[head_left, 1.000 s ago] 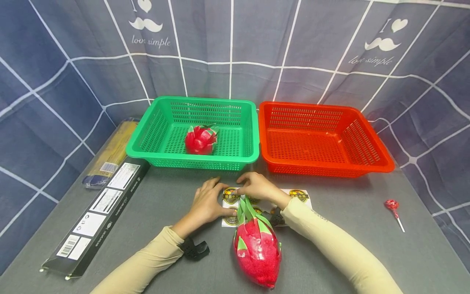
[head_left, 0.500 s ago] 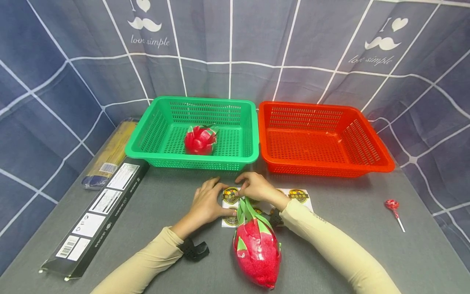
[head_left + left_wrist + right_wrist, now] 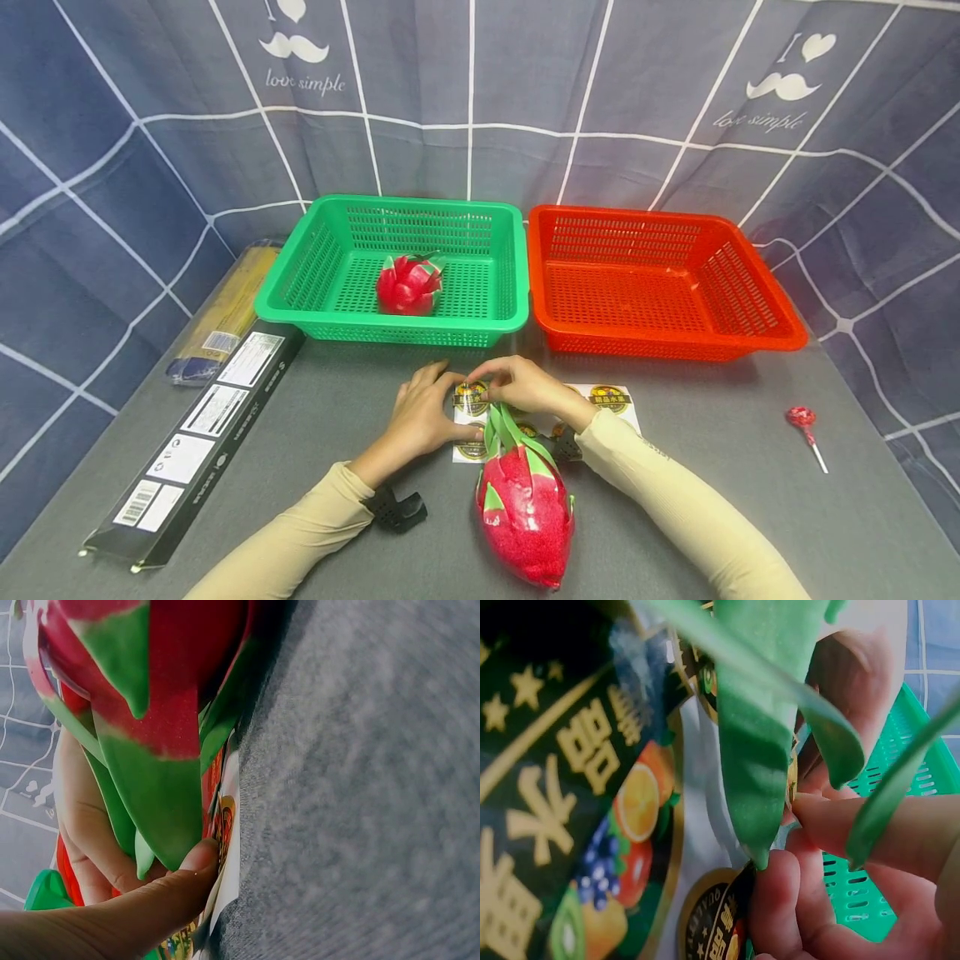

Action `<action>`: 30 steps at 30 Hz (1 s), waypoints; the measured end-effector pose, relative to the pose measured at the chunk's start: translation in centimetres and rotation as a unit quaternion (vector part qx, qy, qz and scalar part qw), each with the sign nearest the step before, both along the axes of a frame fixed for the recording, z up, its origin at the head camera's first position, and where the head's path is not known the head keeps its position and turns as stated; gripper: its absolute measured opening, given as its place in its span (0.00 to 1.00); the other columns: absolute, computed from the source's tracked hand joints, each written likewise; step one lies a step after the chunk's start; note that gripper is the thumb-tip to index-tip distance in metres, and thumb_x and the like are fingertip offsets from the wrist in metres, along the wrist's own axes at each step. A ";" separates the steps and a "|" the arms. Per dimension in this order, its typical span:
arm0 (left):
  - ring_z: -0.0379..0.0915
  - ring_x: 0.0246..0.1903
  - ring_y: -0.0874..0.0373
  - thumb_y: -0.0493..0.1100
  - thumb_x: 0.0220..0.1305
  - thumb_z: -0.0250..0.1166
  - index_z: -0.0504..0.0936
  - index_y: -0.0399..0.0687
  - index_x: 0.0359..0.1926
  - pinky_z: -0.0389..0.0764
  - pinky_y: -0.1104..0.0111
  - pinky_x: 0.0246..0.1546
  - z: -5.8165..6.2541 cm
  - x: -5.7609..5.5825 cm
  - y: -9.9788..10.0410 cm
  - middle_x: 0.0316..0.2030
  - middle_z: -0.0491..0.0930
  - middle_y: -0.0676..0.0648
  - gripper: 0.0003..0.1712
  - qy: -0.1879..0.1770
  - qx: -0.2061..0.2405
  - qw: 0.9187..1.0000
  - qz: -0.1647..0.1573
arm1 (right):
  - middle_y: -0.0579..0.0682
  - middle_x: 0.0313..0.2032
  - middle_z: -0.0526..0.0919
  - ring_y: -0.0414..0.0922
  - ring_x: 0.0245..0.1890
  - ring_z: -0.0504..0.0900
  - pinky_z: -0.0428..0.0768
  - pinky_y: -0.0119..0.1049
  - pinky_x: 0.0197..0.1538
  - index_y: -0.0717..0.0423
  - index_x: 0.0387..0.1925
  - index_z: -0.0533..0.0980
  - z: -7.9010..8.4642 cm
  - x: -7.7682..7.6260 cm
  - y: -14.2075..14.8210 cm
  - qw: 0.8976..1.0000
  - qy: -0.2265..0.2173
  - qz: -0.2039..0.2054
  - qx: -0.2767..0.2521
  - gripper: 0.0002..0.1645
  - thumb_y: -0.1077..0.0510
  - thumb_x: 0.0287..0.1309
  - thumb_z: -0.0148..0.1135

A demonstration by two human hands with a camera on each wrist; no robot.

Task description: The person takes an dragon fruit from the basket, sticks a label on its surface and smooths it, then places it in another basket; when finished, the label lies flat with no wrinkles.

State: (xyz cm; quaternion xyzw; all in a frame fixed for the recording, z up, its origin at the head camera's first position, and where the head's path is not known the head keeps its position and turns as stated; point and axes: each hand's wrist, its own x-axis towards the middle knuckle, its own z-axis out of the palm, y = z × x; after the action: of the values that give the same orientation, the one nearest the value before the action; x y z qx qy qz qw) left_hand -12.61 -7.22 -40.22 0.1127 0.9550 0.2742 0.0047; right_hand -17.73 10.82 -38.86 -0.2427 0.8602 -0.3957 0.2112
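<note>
A white sheet of round black-and-gold fruit stickers [image 3: 611,398] lies on the grey table. My left hand [image 3: 427,414] lies spread at its left edge, its thumb [image 3: 196,859] pressing on the sheet. At the upper left sticker [image 3: 470,398], my right hand [image 3: 525,385] works with curled thumb and index finger, their tips [image 3: 776,881] pinching close at its edge. In front, a pink-red dragon fruit [image 3: 525,517] lies with its green leaf tips over the sheet, hiding several stickers. In both wrist views those leaves partly cover the fingers.
Behind the hands stand a green basket [image 3: 393,329] holding another dragon fruit [image 3: 408,286] and a red basket [image 3: 667,342]. A long black box [image 3: 195,442] and a yellow bagged package [image 3: 228,317] lie left; a red lollipop [image 3: 802,418] lies right.
My right index finger has reached further left and down, onto the upper left sticker. My left hand, the dragon fruits and the baskets keep their places.
</note>
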 end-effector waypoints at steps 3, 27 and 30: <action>0.56 0.63 0.45 0.60 0.26 0.76 0.75 0.51 0.51 0.60 0.49 0.56 0.0 0.0 0.0 0.62 0.63 0.40 0.45 -0.001 -0.002 1.000 0.000 | 0.48 0.26 0.82 0.35 0.22 0.68 0.68 0.27 0.27 0.49 0.45 0.78 0.0 0.0 0.0 1.000 0.016 0.024 0.006 0.18 0.65 0.52 0.56; 0.57 0.62 0.46 0.61 0.26 0.76 0.75 0.51 0.52 0.61 0.50 0.55 0.1 -0.1 0.0 0.62 0.64 0.40 0.46 0.001 -0.007 1.000 -0.002 | 0.46 0.25 0.76 0.35 0.24 0.70 0.69 0.26 0.30 0.57 0.43 0.79 -0.9 0.3 0.2 0.999 0.050 -0.004 -0.001 0.14 0.65 0.53 0.55; 0.58 0.62 0.46 0.62 0.26 0.76 0.74 0.50 0.52 0.61 0.50 0.54 0.0 -0.1 0.0 0.61 0.64 0.40 0.47 0.003 -0.007 1.000 -0.001 | 0.47 0.27 0.77 0.36 0.26 0.72 0.71 0.26 0.32 0.57 0.43 0.79 -1.0 0.3 0.2 0.998 0.059 -0.014 -0.009 0.14 0.64 0.53 0.56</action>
State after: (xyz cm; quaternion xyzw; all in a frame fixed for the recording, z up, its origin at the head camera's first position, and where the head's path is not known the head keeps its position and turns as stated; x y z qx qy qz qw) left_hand -12.75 -7.25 -40.24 0.1142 0.9569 0.2670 0.0028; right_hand -17.40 11.07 -39.84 -0.2556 0.8709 -0.3910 0.1524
